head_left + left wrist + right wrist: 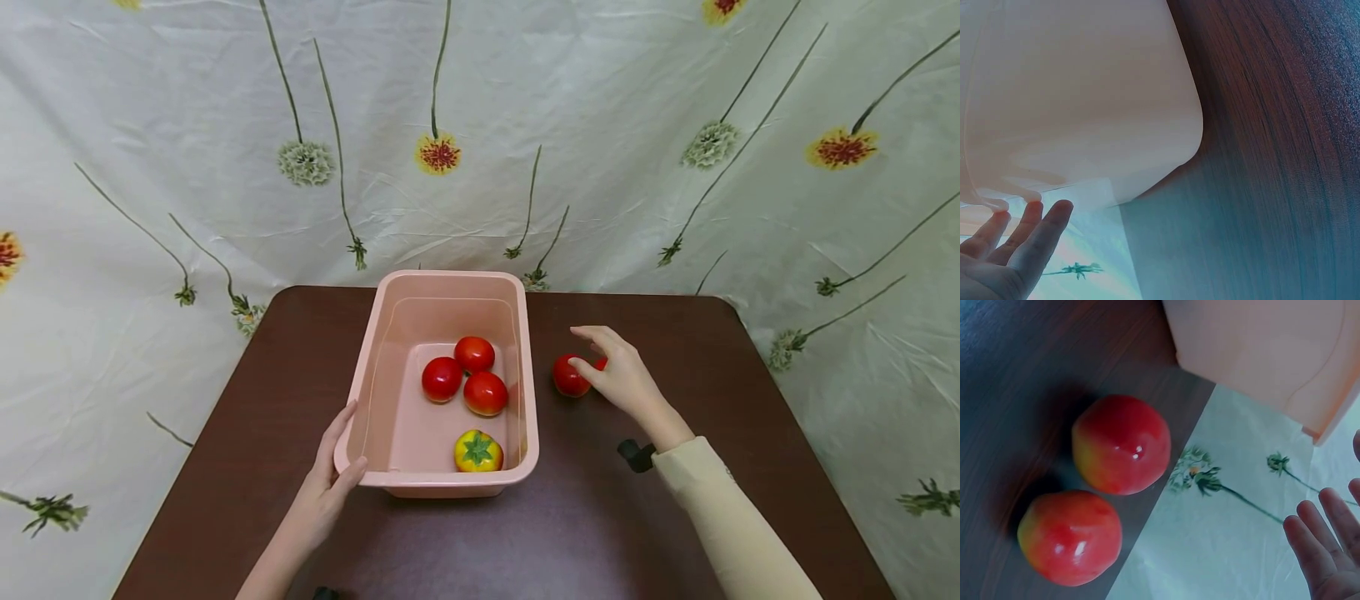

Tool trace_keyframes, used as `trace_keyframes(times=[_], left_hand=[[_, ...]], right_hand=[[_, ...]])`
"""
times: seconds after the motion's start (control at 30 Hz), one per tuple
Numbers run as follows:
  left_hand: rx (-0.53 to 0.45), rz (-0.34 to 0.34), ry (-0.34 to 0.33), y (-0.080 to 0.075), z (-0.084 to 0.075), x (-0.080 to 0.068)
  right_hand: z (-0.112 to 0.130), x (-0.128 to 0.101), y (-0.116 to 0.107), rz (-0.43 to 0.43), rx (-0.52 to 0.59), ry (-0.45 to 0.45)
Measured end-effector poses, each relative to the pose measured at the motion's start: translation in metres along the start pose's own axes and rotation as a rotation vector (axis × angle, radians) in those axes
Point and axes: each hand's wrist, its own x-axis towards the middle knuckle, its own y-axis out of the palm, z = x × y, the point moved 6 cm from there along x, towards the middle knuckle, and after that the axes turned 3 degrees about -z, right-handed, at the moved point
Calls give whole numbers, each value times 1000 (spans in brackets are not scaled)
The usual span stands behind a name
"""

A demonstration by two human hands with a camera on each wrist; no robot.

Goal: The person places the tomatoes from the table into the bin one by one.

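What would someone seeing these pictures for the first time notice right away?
A pink plastic tub stands mid-table on the dark brown wooden table, holding three glossy red tomatoes and one yellow tomato with a green stalk. The left hand rests on its near left corner. The right hand reaches over two more red tomatoes lying right of the tub.

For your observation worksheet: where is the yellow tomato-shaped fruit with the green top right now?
In the head view, the yellow fruit lies inside the pink tub, at its near right corner, just below the three red tomatoes.
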Motion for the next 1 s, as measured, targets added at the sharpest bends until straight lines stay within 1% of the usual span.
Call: trace_keyframes(times=[0.43,0.67,1.0], left_hand=[[-6,1,-17,0,-1,-1],[0,0,-23,-1,0,-1],[-11,-4,5,0,-2,-1]], right_hand=[[-23,3,-1,50,-65,115],[-31,4,0,75,-74,141],[-43,2,1,80,-84,184]])
